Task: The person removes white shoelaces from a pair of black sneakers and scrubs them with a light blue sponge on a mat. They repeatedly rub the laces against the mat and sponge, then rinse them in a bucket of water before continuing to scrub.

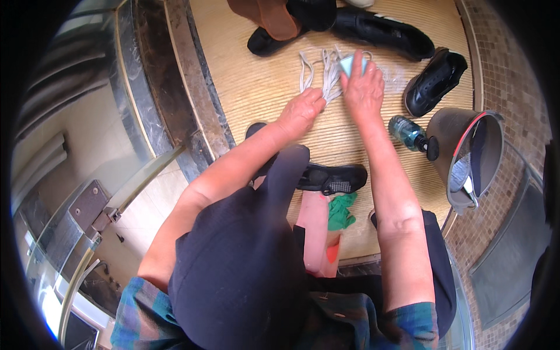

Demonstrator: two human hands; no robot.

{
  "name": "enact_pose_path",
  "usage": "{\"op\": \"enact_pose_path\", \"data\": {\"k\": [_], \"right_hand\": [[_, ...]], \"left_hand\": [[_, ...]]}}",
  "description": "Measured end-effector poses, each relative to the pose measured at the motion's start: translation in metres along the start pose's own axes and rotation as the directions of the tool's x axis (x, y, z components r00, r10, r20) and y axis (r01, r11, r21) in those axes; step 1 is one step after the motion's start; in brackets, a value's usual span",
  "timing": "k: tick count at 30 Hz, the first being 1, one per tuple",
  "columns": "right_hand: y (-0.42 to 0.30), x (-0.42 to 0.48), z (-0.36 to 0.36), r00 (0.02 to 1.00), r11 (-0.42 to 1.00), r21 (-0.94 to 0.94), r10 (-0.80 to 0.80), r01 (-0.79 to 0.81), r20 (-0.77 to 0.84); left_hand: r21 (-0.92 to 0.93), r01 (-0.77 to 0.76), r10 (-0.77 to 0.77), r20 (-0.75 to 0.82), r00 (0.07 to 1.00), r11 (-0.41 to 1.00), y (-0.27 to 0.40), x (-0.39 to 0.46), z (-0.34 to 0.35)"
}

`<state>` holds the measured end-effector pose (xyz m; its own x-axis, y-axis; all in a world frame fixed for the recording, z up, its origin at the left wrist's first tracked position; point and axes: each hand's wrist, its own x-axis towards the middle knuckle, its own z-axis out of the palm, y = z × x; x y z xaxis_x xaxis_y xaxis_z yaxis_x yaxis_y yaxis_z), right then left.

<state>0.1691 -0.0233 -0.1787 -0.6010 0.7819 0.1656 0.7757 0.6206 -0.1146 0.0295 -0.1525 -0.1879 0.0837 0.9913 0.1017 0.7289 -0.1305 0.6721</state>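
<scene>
White shoelaces (330, 72) lie in a loose bundle on the ribbed yellow surface. My left hand (304, 109) pinches their near ends, its fingers curled. A pale blue object, perhaps a scrubbing brush or sponge (350, 65), is in my right hand (365, 85), pressed at the right side of the laces. Its underside is hidden by my fingers. Wet, foamy patches show just right of that hand. Beyond both hands are a black shoe (380, 35) and a brown leather piece (275, 19). Another black shoe (435, 83) stands to the right.
A blue-green pump bottle (404, 131) lies against a dark bucket (446, 131) holding a brush at the right. Near my knees are a black shoe (337, 178), a green cloth or glove (343, 210) and a pink item (313, 232). A glass door hinge (89, 205) borders the left.
</scene>
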Motion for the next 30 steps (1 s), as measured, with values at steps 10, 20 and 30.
{"op": "enact_pose_path", "data": {"k": [10, 20, 30], "right_hand": [[-0.028, -0.027, -0.025, 0.998, 0.988, 0.144, -0.050, 0.055, -0.036], [0.001, 0.011, -0.004, 0.970, 0.961, 0.135, 0.231, -0.239, 0.077], [-0.018, -0.014, -0.017, 0.982, 0.997, 0.032, -0.073, 0.069, 0.175]], "left_hand": [[0.002, -0.062, 0.062, -0.051, 0.997, 0.998, 0.010, -0.018, 0.010], [-0.004, -0.050, 0.050, 0.143, 0.988, 0.999, 0.008, -0.027, 0.007], [-0.040, -0.045, 0.050, 0.112, 0.992, 0.998, 0.011, -0.038, 0.011]]}}
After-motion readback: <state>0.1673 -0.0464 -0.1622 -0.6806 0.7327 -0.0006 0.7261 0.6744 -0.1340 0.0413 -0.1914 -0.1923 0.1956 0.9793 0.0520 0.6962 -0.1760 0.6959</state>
